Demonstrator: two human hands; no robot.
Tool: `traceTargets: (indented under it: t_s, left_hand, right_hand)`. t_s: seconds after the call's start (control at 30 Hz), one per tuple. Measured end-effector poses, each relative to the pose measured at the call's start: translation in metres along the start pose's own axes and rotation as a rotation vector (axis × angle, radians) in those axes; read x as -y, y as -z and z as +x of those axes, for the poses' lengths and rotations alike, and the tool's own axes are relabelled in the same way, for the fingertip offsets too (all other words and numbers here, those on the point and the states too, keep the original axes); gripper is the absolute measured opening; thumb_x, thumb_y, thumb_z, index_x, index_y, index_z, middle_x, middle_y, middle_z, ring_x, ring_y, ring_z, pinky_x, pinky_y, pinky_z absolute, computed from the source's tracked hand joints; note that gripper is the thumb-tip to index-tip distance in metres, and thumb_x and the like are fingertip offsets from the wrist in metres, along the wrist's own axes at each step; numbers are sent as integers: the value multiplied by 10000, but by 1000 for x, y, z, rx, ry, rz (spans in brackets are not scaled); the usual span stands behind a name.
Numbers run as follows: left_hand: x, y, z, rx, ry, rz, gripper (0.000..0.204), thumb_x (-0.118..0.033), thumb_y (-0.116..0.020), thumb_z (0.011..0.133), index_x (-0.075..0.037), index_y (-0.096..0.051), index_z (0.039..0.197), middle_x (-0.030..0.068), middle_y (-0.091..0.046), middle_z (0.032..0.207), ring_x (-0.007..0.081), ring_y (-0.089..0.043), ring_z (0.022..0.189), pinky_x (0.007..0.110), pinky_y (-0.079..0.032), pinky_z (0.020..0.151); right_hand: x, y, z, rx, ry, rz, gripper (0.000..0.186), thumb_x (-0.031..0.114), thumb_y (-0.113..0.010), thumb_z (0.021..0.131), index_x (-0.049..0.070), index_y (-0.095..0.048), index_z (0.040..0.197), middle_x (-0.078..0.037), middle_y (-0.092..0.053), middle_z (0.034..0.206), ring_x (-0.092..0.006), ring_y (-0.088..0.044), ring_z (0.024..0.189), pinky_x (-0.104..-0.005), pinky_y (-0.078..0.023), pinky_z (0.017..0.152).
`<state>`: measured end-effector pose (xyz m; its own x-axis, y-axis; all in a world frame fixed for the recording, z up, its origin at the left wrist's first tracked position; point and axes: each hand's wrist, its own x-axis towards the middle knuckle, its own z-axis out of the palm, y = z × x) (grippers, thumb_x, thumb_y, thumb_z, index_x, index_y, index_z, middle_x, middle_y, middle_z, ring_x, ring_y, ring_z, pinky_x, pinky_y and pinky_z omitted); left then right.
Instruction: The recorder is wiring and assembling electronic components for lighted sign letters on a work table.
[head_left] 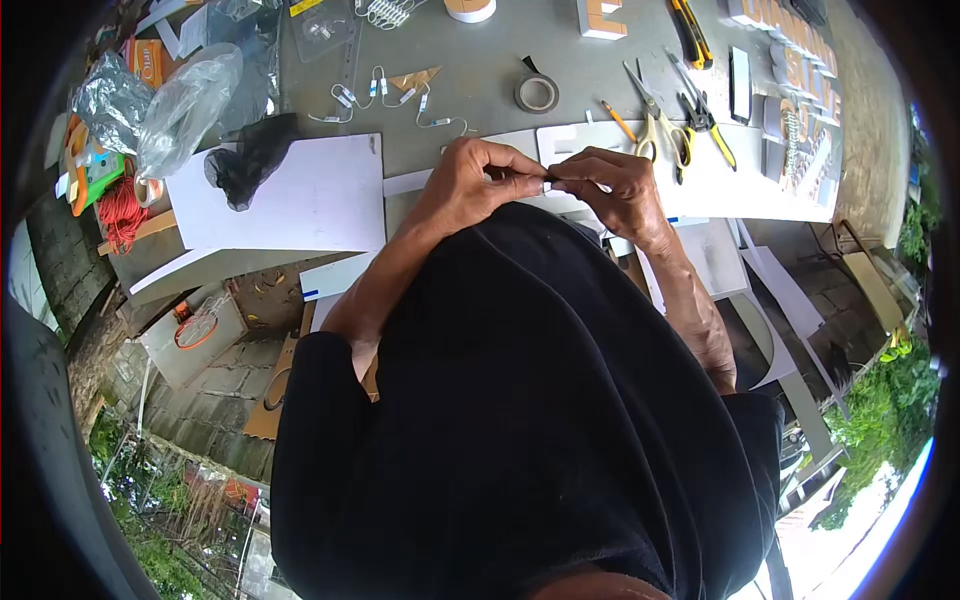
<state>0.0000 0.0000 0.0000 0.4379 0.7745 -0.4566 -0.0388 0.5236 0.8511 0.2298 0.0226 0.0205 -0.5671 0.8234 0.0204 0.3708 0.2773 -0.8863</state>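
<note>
Toward twelve o'clock, left hand and right hand pinch a piece (too small to identify); scissors at their two o'clock.

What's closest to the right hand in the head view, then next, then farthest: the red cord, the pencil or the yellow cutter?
1. Pencil, just beyond the right hand.
2. Yellow cutter, farther ahead, rightward.
3. Red cord, far left.

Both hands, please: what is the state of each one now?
Left hand: closed, pinching a small piece, too tiny to identify.
Right hand: closed, pinching at the same small piece.
</note>
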Motion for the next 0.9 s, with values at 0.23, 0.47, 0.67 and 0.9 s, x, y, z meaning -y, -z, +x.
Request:
traceTargets:
  t_s: [0.23, 0.47, 0.67, 0.9]
  left_hand:
    - [0, -18, -3, -300, -626, 623, 140, 16, -779, 751, -60, -768, 868, 50, -742, 787, 178, -669, 723, 296, -525, 658]
    - [5, -18, -2, -263, -666, 673, 124, -17, -792, 763, -60, -761, 875, 65, -747, 817, 200, -672, 755, 314, -531, 663]
    - [-3, -18, -2, -175, -401, 460, 133, -123, -834, 791, -43, -778, 881, 99, -728, 806, 192, -677, 780, 337, -522, 720]
    - [-8, -19, 0, -127, -288, 390, 155, -148, -822, 811, -11, -774, 866, 101, -711, 787, 181, -672, 783, 333, -504, 754]
  right_hand:
    - [8, 5, 2, 75, -443, 314, 92, 81, -762, 874, 19, -732, 935, -38, -712, 754, -99, -663, 658, -252, -515, 569]
    - [7, 0, -1, 76, -730, 576, 172, 142, -782, 850, 3, -681, 840, -28, -685, 723, -66, -604, 611, -224, -460, 534]
    - [19, -2, -7, 52, -611, 149, 137, 105, -756, 839, -12, -686, 860, -69, -700, 726, -104, -646, 642, -265, -508, 593]
    - [20, -2, -16, 2, -512, 93, 158, 108, -778, 840, -20, -689, 859, -90, -705, 718, -130, -665, 642, -289, -534, 625]
